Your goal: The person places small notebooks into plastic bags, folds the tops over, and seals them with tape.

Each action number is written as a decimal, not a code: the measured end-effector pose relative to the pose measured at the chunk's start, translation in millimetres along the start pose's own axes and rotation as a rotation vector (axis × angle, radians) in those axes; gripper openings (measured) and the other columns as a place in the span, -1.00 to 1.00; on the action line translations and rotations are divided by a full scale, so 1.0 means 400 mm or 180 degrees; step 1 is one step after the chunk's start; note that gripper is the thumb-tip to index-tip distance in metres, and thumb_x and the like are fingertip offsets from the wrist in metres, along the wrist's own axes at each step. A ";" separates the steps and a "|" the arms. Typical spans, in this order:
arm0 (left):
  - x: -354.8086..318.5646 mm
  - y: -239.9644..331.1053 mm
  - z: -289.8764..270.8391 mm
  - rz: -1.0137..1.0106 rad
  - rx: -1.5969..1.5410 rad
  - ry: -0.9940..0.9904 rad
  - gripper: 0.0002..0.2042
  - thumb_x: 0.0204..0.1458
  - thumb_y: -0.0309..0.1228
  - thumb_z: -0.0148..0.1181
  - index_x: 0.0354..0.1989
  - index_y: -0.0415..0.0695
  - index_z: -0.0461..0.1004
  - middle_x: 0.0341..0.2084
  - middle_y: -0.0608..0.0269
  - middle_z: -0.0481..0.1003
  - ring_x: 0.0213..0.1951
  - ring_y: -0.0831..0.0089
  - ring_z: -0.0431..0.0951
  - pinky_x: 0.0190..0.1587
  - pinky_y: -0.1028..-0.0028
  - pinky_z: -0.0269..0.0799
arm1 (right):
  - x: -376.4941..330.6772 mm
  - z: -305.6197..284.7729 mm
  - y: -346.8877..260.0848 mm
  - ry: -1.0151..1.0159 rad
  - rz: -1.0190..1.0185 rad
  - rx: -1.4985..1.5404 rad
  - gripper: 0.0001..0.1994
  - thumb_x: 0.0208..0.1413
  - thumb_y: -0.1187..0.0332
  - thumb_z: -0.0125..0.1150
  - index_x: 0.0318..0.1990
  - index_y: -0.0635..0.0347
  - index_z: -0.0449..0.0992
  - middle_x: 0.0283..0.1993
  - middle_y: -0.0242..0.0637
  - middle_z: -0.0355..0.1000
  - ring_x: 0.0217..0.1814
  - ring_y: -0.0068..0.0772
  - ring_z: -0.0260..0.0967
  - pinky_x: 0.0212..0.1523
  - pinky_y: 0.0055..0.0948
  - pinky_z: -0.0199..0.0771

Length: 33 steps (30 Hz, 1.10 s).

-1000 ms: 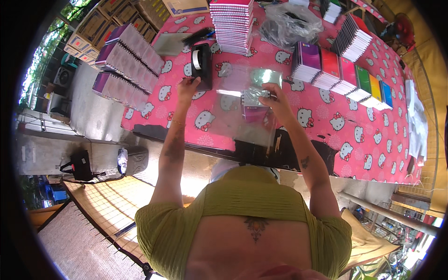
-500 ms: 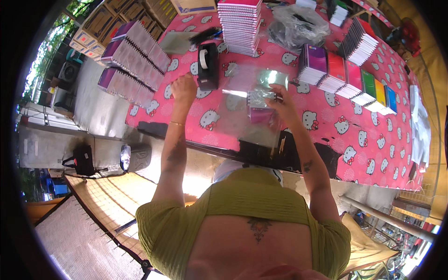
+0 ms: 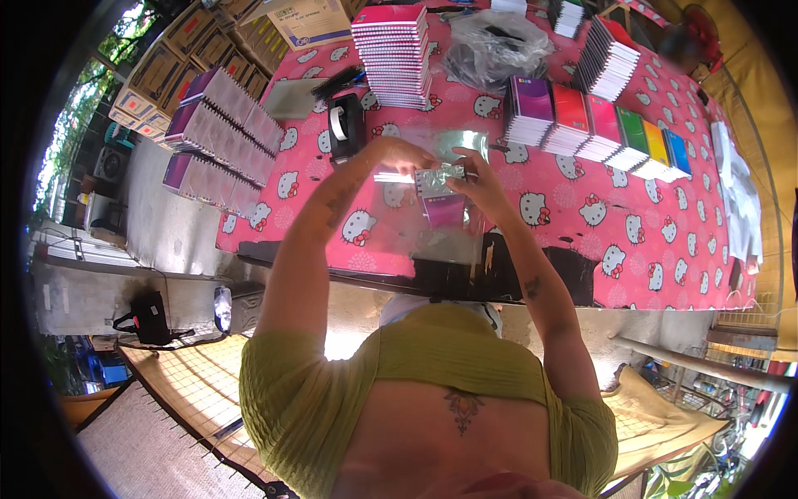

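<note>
In front of me a purple spiral notebook (image 3: 443,209) lies on the table, partly covered by shiny clear plastic wrap (image 3: 432,180). My right hand (image 3: 480,180) is at the far right side of the notebook, its fingers curled and pinching the folded plastic. Reaching in from the left, my left hand (image 3: 404,155) has its fingertips together at the plastic's upper edge, close to the right fingers. Whatever is between the left fingertips is too small to make out. A black tape dispenser (image 3: 346,129) with a pale roll stands just left of that hand.
A tall notebook stack (image 3: 391,62) rises behind the dispenser. More wrapped notebook stacks (image 3: 218,137) stand at the left edge. Rows of coloured notebooks (image 3: 573,125) are on the right, near crumpled plastic bags (image 3: 497,51). Cardboard boxes (image 3: 307,21) stand behind.
My left hand has moved right, from beside the tape dispenser to the plastic over the notebook. My right hand stays at the plastic. The whole view has shifted slightly.
</note>
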<state>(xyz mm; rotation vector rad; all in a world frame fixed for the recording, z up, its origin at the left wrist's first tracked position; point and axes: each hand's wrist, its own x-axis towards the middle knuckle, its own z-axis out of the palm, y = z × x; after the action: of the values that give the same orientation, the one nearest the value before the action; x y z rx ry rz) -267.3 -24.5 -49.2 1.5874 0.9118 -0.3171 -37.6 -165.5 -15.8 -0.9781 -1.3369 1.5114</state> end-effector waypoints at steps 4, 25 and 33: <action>-0.036 -0.060 0.064 0.0989 -0.1476 0.1086 -0.41 0.21 -0.05 0.08 0.31 -0.15 0.21 0.14 0.18 0.38 -0.02 0.41 0.48 0.03 0.25 0.43 | -0.020 -0.033 0.046 0.0452 -0.0474 -0.0141 -0.28 -0.02 0.38 0.45 0.31 0.12 0.22 0.21 -0.15 0.27 0.21 -0.30 0.29 0.14 -0.34 0.37; -0.879 0.139 0.392 0.2013 0.2232 0.5323 -0.32 -0.27 -0.36 0.47 0.13 -0.26 0.39 -0.06 0.03 0.47 0.07 0.15 0.47 0.08 0.26 0.42 | -0.040 0.189 -0.371 -0.1448 -0.2292 -0.1121 -0.37 0.21 -0.03 0.11 0.26 0.30 0.34 0.35 -0.07 0.27 0.42 -0.11 0.19 0.36 -0.18 0.15; -1.220 -0.276 0.025 -0.0164 -0.1746 0.7122 -0.17 -0.07 0.22 0.27 0.01 -0.47 0.44 -0.16 -0.13 0.54 -0.15 0.17 0.59 -0.13 0.31 0.52 | -0.064 0.036 -0.133 -0.0981 -0.1229 -0.1797 -0.59 0.13 0.45 0.17 0.15 0.29 0.44 0.23 -0.06 0.38 0.32 -0.13 0.30 0.30 -0.25 0.24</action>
<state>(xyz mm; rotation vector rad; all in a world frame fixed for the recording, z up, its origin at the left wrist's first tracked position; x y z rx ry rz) -660.7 -219.3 190.7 0.8003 2.2501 1.9137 -37.7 -191.8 39.2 -0.7658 -2.1095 1.0305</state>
